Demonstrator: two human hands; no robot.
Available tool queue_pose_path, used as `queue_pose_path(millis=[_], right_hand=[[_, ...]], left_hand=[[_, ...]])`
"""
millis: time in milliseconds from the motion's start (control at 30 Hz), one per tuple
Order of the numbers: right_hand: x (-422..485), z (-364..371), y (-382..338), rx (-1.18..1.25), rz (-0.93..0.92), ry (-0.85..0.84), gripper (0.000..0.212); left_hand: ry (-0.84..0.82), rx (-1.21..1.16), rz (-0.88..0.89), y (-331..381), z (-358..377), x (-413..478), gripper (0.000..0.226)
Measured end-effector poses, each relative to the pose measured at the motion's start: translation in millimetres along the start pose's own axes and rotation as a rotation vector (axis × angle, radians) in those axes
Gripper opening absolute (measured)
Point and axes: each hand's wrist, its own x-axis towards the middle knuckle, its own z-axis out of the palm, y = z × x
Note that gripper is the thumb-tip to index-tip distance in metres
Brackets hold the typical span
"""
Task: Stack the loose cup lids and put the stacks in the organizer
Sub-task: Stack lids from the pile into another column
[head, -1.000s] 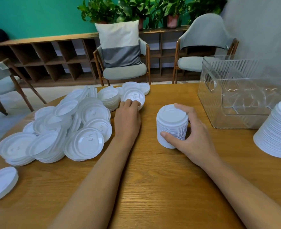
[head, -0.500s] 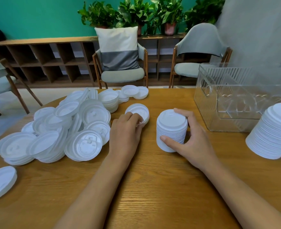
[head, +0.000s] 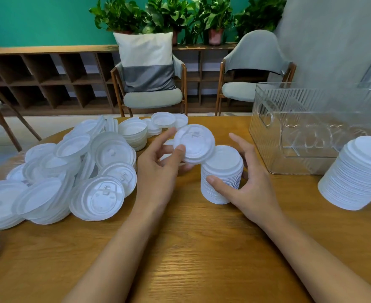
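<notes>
Pinching a loose lid (head: 194, 144) in the left hand (head: 158, 171) while the right hand (head: 249, 179) grips the stack (head: 221, 171), the person must next seat it squarely on top.

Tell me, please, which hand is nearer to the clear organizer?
The right. The right hand holds the short stack just left of the organizer, with a gap between hand and wall. The left hand is further left, beyond that stack, pinching a lid.

I count one stack (head: 220, 171) in my right hand (head: 253, 189), a second stack (head: 355, 178) right of it, one lid (head: 196, 146) in my left hand (head: 156, 173), one bin (head: 267, 136).
</notes>
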Motion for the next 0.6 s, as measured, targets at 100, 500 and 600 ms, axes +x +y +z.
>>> queue_pose_path(millis=[100,500,600], right_hand=[[0,-1,-1,0.006,-0.016,-0.021,0.091],[-3,1,1,-0.032,-0.081,-0.066,0.079],[-3,1,-2,-0.006,-0.053,-0.079,0.084]], left_hand=[[-0.106,-0.003,-0.04,-3,2,-1,0.04],[-0.347,0.309,0.056,-9,1,-5,0.055],[-0.347,0.249,0.036,-7,2,-6,0.061]])
